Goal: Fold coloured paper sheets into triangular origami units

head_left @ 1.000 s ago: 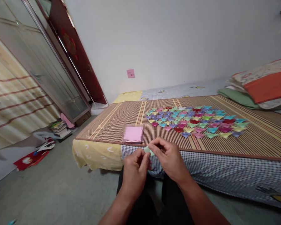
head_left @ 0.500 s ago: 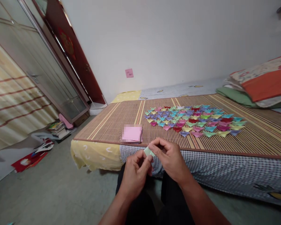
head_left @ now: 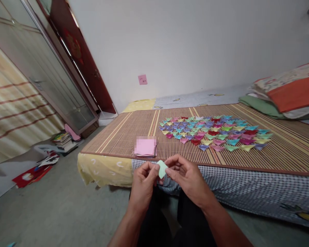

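A small pale green piece of folded paper (head_left: 162,169) is held up just in front of the bed's edge, its diamond-shaped face toward me. My left hand (head_left: 145,178) pinches its left corner between thumb and fingers. On the right corner, my right hand (head_left: 183,174) has a similar pinch. Beyond the hands, a stack of pink paper squares (head_left: 145,147) lies near the mat's front edge. To the right of the stack, many folded paper pieces (head_left: 212,132) in several colours are laid out in rows on the mat.
A striped woven mat (head_left: 123,133) covers the bed. Folded bedding (head_left: 293,92) is piled at the right. One pink note (head_left: 142,79) is stuck to the wall. Books (head_left: 62,141) and a red bag-like item (head_left: 32,177) lie on the floor at left, near a glass-panelled door (head_left: 48,65).
The green paper has been turned so its diamond face shows more fully. My left hand has shifted slightly left, and both hands now grip opposite corners.
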Motion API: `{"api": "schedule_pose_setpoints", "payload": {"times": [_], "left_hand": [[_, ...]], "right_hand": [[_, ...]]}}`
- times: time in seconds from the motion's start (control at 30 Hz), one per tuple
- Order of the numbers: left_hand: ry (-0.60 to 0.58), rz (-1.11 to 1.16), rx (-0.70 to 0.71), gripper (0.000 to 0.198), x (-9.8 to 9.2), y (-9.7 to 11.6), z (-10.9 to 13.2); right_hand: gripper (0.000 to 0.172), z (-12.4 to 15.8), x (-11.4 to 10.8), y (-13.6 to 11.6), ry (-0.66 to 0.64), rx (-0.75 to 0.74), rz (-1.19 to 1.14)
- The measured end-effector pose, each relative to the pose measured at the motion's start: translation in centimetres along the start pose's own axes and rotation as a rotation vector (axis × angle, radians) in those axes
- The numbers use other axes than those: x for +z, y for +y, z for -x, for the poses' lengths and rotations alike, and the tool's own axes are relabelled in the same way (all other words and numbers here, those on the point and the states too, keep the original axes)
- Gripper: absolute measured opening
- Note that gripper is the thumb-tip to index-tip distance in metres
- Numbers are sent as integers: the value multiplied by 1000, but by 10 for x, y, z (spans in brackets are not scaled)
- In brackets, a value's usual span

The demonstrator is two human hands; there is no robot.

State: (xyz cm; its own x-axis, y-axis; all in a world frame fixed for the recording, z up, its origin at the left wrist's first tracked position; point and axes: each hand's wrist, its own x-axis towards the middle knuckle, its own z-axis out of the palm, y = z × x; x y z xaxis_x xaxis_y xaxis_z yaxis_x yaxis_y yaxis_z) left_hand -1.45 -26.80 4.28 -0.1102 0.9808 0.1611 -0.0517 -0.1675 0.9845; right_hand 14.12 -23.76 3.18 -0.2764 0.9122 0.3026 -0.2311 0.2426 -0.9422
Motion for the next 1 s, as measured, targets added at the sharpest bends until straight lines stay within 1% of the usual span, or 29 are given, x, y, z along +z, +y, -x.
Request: {"api": "schedule_pose_setpoints", "payload": {"times": [0.07,0.17,0.23,0.3,0.4,0.53,0.67,0.77,0.87,1.0], "left_hand": [[35,42,-19,36,2,-1,-1],[99,109,-21,35,5,0,-2],[110,128,0,36,7,2,0],[105,109,32,33,7,4,1],[53,53,33,31,3,6,3],[-52,34,-1,25,-8,7,2],[-126,69,-2,24,-19,8,0],[-138,85,-14,24,-21,9,0],[-106,98,-14,22,-20,11,-1],[-133,97,-17,25,-20,12,-1]], "right_hand": [[11,2,0,0,-1,-44,61],[10,3,1,0,55,-91,101],[7,3,2,1,67,-104,101],[3,2,1,0,51,-107,99],[4,2,0,0,36,-94,81],[5,2,-3,-1,25,-58,51],[16,3,-4,-1,-31,-77,36],[14,3,-3,-2,-26,-110,35],[10,3,-3,-3,-20,-148,54],[17,2,-3,-4,-17,-179,111]]}}
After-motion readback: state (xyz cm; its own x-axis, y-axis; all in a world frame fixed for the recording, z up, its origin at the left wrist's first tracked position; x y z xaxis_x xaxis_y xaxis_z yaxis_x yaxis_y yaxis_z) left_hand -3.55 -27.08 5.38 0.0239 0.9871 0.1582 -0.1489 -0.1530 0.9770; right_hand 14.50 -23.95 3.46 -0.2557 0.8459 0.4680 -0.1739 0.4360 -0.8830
